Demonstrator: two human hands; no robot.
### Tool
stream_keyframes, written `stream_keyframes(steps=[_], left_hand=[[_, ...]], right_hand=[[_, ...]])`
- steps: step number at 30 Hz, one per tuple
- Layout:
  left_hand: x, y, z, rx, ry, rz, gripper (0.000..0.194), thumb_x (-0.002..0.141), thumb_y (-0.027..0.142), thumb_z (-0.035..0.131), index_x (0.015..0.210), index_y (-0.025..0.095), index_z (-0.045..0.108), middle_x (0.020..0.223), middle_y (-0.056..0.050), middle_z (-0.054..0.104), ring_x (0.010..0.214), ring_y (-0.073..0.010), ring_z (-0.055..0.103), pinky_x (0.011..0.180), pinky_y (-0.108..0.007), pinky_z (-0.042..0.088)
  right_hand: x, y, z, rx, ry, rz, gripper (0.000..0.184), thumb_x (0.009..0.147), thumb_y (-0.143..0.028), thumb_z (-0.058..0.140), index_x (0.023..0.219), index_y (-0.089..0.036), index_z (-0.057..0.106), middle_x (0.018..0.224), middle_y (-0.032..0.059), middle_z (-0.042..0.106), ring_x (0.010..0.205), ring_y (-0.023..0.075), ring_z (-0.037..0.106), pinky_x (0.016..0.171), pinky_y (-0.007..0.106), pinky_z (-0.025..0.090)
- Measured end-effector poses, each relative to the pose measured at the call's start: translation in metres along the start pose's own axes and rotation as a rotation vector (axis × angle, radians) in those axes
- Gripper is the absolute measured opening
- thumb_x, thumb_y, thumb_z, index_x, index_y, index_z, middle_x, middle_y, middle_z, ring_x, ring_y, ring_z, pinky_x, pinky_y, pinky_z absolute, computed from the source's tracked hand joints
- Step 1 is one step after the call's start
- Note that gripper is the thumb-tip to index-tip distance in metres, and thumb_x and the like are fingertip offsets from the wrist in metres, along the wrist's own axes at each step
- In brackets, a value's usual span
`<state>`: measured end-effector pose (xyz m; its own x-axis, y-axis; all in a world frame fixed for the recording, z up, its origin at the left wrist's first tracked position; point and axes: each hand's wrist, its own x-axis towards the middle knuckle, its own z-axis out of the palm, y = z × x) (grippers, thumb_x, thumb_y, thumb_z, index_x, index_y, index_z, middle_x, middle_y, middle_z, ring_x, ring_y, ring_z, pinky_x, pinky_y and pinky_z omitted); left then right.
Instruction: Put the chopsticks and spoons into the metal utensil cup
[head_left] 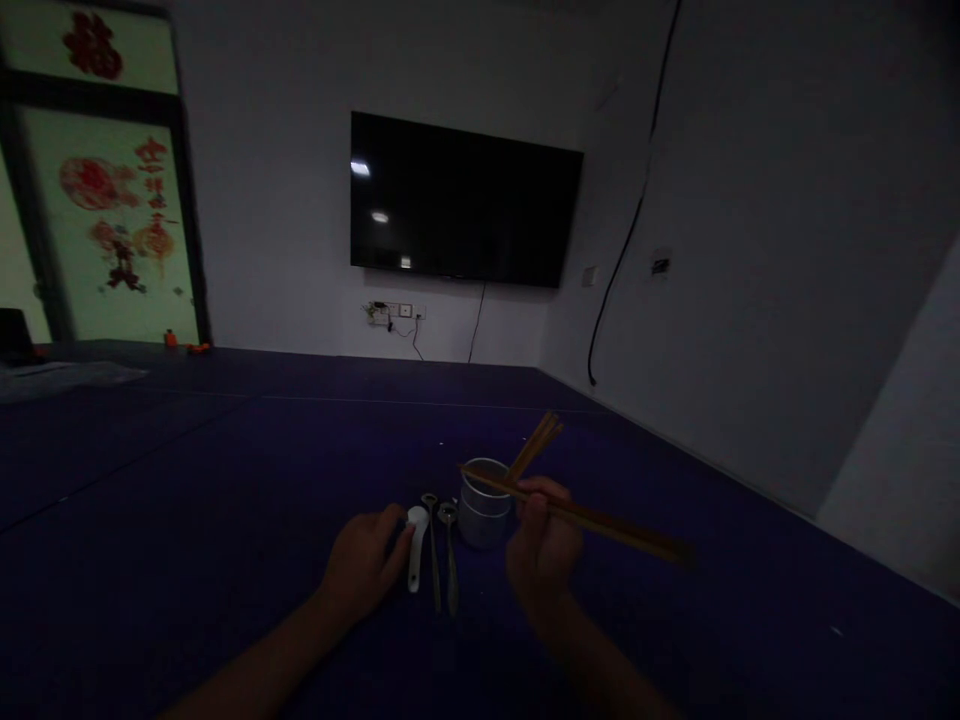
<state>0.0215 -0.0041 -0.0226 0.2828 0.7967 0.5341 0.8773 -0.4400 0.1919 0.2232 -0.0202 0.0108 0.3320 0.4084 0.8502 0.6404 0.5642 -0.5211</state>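
My right hand (545,540) is closed around a pair of chopsticks (615,525). They slant across the mouth of a grey metal cup (484,515), with their thin tips over its far-left rim. More wooden chopsticks (536,445) stick out of the cup, leaning right. To the left of the cup, two metal spoons (451,565) (434,560) lie side by side, handles toward me. Beside them is a white spoon (415,560). My left hand (365,565) has its thumb and forefinger at the bowl end of this white spoon, touching it.
All of this rests on a dark blue mat floor (300,460). A television (465,200) hangs on the far wall above sockets and cables. A black cable (619,270) runs down the right wall. Small orange objects (171,339) sit by the glass door.
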Motion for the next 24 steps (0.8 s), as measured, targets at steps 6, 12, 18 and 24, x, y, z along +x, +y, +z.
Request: stream_keyframes(steps=[6,12,18,24], left_hand=[[0.004,0.004,-0.001,-0.018,-0.155,-0.039,0.029,0.093,0.028,0.029,0.085,0.019,0.055,0.079,-0.005,0.067,0.070,-0.0169,0.063,0.066,-0.027,0.042],[0.003,0.005,-0.001,-0.029,-0.205,-0.037,0.030,0.093,0.028,0.029,0.085,0.020,0.056,0.077,-0.005,0.067,0.071,-0.0164,0.063,0.066,-0.026,0.042],[0.004,0.006,-0.002,-0.040,-0.257,-0.066,0.029,0.092,0.027,0.031,0.083,0.020,0.057,0.076,-0.004,0.068,0.071,-0.0154,0.063,0.064,-0.024,0.041],[0.005,0.005,-0.003,-0.050,-0.287,-0.050,0.031,0.092,0.027,0.030,0.082,0.020,0.059,0.079,-0.004,0.068,0.072,-0.0155,0.063,0.062,-0.024,0.040]], right_hand=[[0.020,0.010,0.004,-0.348,-0.185,0.156,0.059,0.094,-0.053,0.015,0.090,-0.015,0.060,0.077,0.0115,0.067,0.069,0.0243,0.063,0.060,0.031,0.039],[0.020,0.018,0.009,-0.544,-0.402,0.197,0.054,0.097,-0.046,0.016,0.089,-0.016,0.060,0.071,0.0098,0.067,0.064,0.0210,0.064,0.054,0.028,0.035],[0.022,0.020,0.008,-0.648,-0.467,0.193,0.049,0.096,-0.048,0.025,0.087,-0.017,0.063,0.068,0.0097,0.066,0.061,0.0221,0.064,0.052,0.028,0.033],[0.021,0.021,0.008,-0.458,-0.340,0.306,0.042,0.087,-0.052,0.045,0.113,-0.022,0.059,0.074,0.0054,0.068,0.069,0.0229,0.065,0.055,0.027,0.036]])
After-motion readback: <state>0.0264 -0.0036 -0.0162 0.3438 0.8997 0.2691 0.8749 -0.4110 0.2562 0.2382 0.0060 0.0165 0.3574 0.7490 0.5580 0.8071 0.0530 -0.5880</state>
